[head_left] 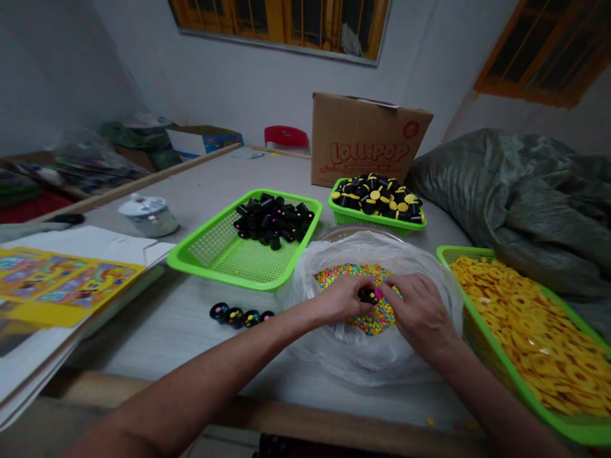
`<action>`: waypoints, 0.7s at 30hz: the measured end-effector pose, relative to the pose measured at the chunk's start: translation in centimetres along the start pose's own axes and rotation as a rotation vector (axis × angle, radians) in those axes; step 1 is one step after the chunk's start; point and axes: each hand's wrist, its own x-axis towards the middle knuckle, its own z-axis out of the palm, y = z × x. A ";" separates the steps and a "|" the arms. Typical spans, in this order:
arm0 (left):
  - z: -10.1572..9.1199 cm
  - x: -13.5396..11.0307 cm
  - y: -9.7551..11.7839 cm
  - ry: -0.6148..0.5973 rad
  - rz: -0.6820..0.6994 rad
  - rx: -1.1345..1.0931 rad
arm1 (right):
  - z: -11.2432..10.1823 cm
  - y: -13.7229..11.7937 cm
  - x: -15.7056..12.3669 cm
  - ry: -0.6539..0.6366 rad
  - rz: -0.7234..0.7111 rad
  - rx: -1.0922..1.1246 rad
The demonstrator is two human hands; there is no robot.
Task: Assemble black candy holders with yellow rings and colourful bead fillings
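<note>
In the head view, your hands are meeting above a clear plastic bag (363, 359) of small multicoloured balls (331, 275), which is sitting at the clock's centre on the table (186, 356). Your left hand (346, 299) is curling its fingers round a black cup (366, 296), gripping it over the balls. Your right hand (420, 312) is bending in from three o'clock, thumb and fingers nearly together beside a pink piece (379, 293); you cannot tell whether they are gripping it. Four black cups (250, 318) are standing in a row at nine o'clock. A green basket (210, 257) is holding more dark cups at ten, another (382, 220) yellow-capped ones at twelve, before a cardboard box (367, 130). At three, a third basket (487, 340) is holding yellow rings (529, 324).
</note>
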 end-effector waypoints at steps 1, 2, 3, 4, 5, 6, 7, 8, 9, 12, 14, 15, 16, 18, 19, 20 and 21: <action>0.1 0.1 -0.1 0.000 0.006 -0.005 | 0.0 0.0 -0.1 0.010 -0.004 -0.004; 0.2 0.2 -0.1 0.003 0.008 -0.011 | 0.0 0.0 -0.2 0.022 0.012 0.004; 0.2 0.2 0.0 0.010 0.006 -0.017 | 0.1 0.0 -0.4 0.040 0.051 0.029; 0.2 0.1 0.2 0.028 0.005 -0.022 | 0.3 -0.1 -0.8 0.061 0.107 0.075; 0.0 -0.2 0.5 0.058 0.006 -0.031 | 0.6 -0.1 -1.2 0.076 0.175 0.140; -0.3 -0.8 1.0 0.097 0.011 -0.048 | 1.0 -0.2 -1.8 0.081 0.247 0.219; -0.8 -1.6 1.4 0.143 0.023 -0.074 | 1.4 -0.2 -2.4 0.074 0.316 0.300; -1.5 -2.7 2.0 0.194 0.038 -0.109 | 2.0 -0.3 -3.0 0.053 0.376 0.367; -2.3 -4.2 2.5 0.243 0.050 -0.144 | 2.5 -0.3 -3.6 0.023 0.423 0.413; -4.5 -10.0 3.8 0.374 -0.001 -0.160 | 4.0 -0.4 -5.0 -0.054 0.485 0.451; -5.2 -14.4 3.9 0.480 -0.094 -0.051 | 4.5 -0.5 -5.4 -0.084 0.504 0.468; -5.2 -16.4 3.7 0.542 -0.150 0.027 | 4.5 -0.6 -5.4 -0.093 0.515 0.480; -5.1 -18.3 3.2 0.596 -0.207 0.102 | 4.5 -0.6 -5.4 -0.099 0.527 0.488; -4.3 -21.2 1.9 0.652 -0.311 0.213 | 4.4 -0.7 -5.2 -0.106 0.544 0.495; -3.8 -22.1 1.2 0.650 -0.352 0.244 | 4.4 -0.7 -5.1 -0.113 0.544 0.496; -3.1 -22.7 0.5 0.632 -0.379 0.260 | 4.3 -0.7 -5.0 -0.119 0.539 0.497; -2.4 -22.9 -0.1 0.613 -0.391 0.268 | 4.4 -0.6 -5.0 -0.123 0.534 0.497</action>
